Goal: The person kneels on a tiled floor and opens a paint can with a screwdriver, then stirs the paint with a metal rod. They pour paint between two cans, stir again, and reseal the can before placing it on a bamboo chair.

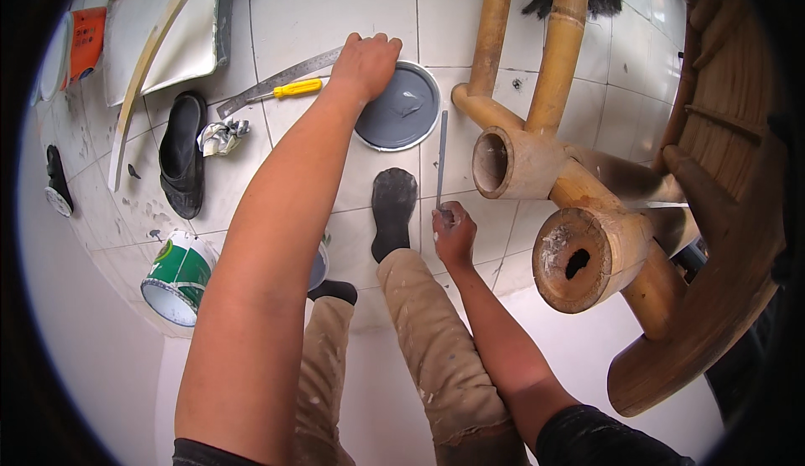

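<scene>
Gripping: right hand (454, 233) is closed around the near end of a long, thin, grey metal strip (442, 156). Landmark for all positions: the shallow-looking, round, white-rimmed container (438, 101) filled with smooth dark-grey paste (392, 122); depth not determinable from above. Strip lies just to the right of the container, its far end beside the rim; whether the two touch is unclear. Left hand (366, 65) is at the container's far left rim, knuckles up and fingers bent; palm and fingertips hidden, so I cannot tell whether it grips the rim or only rests there. A flat, grey metal ruler (281, 78) extends left of the container, its right end reaching the left hand. Screwdriver with ribbed yellow handle (298, 88) also left of the container, near the ruler. Farther left: crumpled white-and-grey wad (224, 137), next to a black open-backed shoe (182, 152). Nearer the wearer and left of the container: green-and-white cylindrical bucket (180, 269). Directly nearer than the container: a foot in a black sock (394, 206). Right of the container: brown bamboo frame (563, 26) with thick, cut, hollow ends. Paste surface shows one small raised ripple.
</scene>
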Demonstrator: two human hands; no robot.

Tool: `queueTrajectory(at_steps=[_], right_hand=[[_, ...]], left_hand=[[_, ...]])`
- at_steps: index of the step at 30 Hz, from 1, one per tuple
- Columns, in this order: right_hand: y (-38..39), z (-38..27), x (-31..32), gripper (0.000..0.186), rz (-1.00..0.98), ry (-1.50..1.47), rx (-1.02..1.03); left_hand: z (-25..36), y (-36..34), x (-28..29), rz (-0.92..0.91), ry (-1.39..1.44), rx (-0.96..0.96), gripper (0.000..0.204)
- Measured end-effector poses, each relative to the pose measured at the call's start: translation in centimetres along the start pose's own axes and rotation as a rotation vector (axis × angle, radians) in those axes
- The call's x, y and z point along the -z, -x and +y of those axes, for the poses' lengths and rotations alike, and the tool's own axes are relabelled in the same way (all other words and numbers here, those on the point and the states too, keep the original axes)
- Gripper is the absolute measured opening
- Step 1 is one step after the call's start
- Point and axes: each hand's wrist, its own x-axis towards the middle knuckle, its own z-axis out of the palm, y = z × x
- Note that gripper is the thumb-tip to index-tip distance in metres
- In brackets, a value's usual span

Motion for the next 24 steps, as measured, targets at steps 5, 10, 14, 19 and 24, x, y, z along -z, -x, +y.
queueTrajectory(at_steps=[5,10,14,19,24], right_hand=[[1.4,-2.5,0.7,0.009,-0.031,-0.014,0.014],[2.7,-6.6,2.7,0.012,-0.121,0.08,-0.041],[4.1,-10.2,4.0,0.014,-0.175,0.119,0.063],[5.4,-15.0,5.4,0.015,-0.215,0.212,0.146],[5.4,-19.7,5.6,0.013,-0.258,0.287,0.28]], left_hand=[[-1.3,1.8,1.8,0.028,0.13,0.079,0.025],[-4.3,5.3,4.5,0.146,0.319,0.13,0.022],[-7.2,9.5,6.9,0.216,0.465,0.216,0.022],[-10.4,17.0,10.3,0.258,0.672,0.359,0.025],[-10.9,26.0,12.8,0.337,0.932,0.441,0.027]])
